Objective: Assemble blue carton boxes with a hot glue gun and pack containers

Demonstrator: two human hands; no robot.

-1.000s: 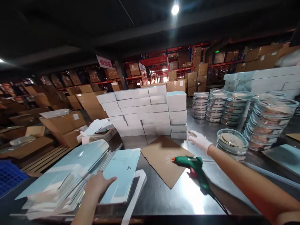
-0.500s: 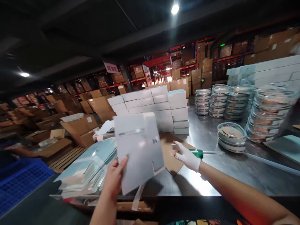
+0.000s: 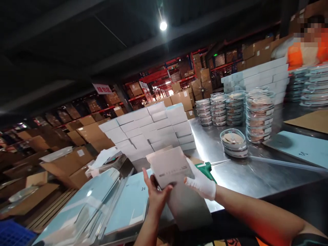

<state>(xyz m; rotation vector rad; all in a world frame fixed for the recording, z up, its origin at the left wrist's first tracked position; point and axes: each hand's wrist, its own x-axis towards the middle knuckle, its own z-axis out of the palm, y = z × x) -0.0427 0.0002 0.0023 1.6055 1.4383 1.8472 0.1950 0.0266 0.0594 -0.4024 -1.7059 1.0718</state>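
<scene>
Both hands hold a flat grey carton blank (image 3: 171,167) above the near edge of the steel table (image 3: 238,174): the bare left hand (image 3: 155,196) grips its lower edge with fingers closed on it, the white-gloved right hand (image 3: 201,182) clasps its right side. A green glue gun (image 3: 205,168) lies just behind; pale blue sheets (image 3: 107,205) are stacked to the left, white boxes (image 3: 151,131) beyond

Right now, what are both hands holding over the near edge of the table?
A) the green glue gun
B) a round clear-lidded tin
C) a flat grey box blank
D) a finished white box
C: the bare left hand and gloved right hand both grip the flat grey box blank; the green glue gun lies behind it on the table.
</scene>
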